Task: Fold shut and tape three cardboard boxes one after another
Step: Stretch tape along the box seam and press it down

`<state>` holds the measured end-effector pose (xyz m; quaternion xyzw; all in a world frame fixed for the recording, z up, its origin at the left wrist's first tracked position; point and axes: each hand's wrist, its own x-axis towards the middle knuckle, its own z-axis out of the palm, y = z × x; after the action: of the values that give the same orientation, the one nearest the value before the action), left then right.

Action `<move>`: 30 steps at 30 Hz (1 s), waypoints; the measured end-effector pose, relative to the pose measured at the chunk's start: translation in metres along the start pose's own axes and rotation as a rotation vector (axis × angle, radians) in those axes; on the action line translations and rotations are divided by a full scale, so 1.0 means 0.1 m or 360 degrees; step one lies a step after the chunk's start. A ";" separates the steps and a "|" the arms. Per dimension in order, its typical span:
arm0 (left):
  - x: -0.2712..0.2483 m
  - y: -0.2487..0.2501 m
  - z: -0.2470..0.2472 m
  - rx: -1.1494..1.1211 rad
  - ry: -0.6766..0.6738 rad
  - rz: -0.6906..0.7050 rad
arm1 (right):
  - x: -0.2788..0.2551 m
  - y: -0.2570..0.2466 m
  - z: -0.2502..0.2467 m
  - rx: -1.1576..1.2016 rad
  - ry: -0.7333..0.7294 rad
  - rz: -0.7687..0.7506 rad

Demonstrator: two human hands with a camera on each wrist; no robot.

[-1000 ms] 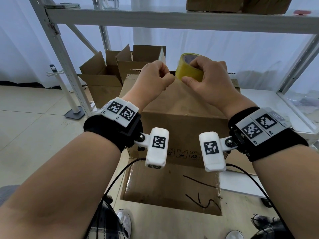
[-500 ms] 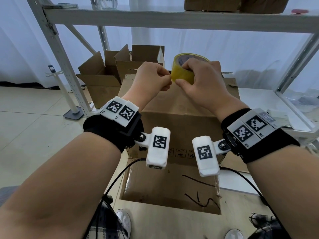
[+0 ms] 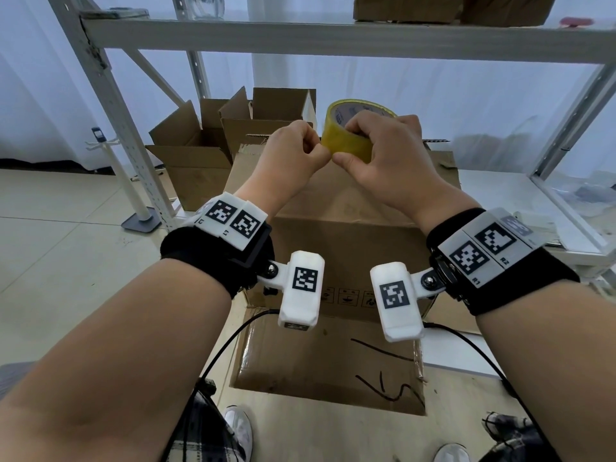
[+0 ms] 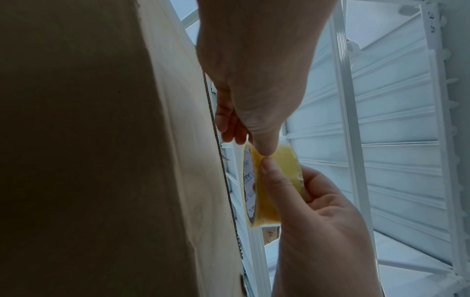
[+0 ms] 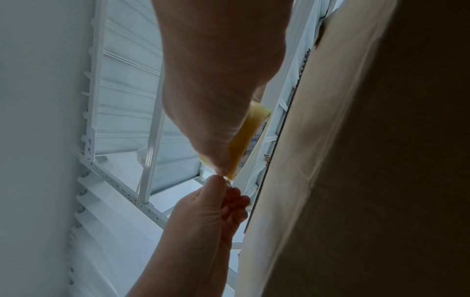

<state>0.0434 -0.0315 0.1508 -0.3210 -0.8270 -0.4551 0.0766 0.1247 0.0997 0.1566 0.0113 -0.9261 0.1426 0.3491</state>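
A yellow tape roll (image 3: 353,149) is held up above the closed top of a big brown cardboard box (image 3: 333,211). My right hand (image 3: 345,145) grips the roll, thumb on the near side and fingers over the top. My left hand (image 3: 320,151) pinches the tape's edge at the roll's left side between thumb and curled fingers. The left wrist view shows the left hand (image 4: 250,144) pinching at the roll (image 4: 267,201), with the box wall (image 4: 101,140) to the left. In the right wrist view the roll (image 5: 250,136) sits under my right thumb and meets the left hand (image 5: 226,186).
Two open cardboard boxes (image 3: 206,155) stand behind on the left. A white metal shelf frame (image 3: 110,105) rises at the left, and its upper shelf (image 3: 333,35) carries more boxes. A flat cardboard sheet (image 3: 326,361) lies on the floor before my feet.
Both hands and the roll have shifted slightly to the left, and the roll has tipped so its hole faces more upward. The left hand's pinch at the roll stays.
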 end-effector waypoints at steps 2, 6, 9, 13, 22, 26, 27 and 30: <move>0.01 -0.01 -0.01 0.0002 0.0003 0.0016 | 0.00 -0.01 0.00 -0.0008 -0.0003 0.0006; -0.01 -0.01 -0.01 -0.0074 -0.0044 0.0046 | -0.01 0.01 -0.03 -0.0027 -0.0012 0.0078; -0.02 -0.01 0.00 -0.0133 -0.0067 0.0064 | -0.02 0.03 -0.07 0.0013 -0.0048 0.0161; 0.01 -0.03 0.00 -0.0377 0.0027 -0.0039 | 0.00 0.04 -0.10 0.0111 -0.0121 0.0266; 0.03 -0.04 0.08 -0.0535 0.0124 0.0038 | 0.03 0.01 -0.12 0.0169 -0.0208 0.0230; 0.03 -0.04 0.08 -0.0521 0.0188 0.0055 | 0.02 0.01 -0.13 0.0119 -0.0214 0.0212; 0.03 -0.05 0.08 -0.0531 0.0196 0.0042 | 0.01 0.01 -0.13 0.0119 -0.0216 0.0205; 0.03 -0.05 0.08 -0.0535 0.0194 0.0025 | 0.02 0.02 -0.11 0.0158 -0.0201 0.0188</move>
<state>0.0389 -0.0253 0.1436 -0.3076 -0.7306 -0.6049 0.0753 0.1298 0.1050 0.1647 -0.0169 -0.9371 0.2077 0.2799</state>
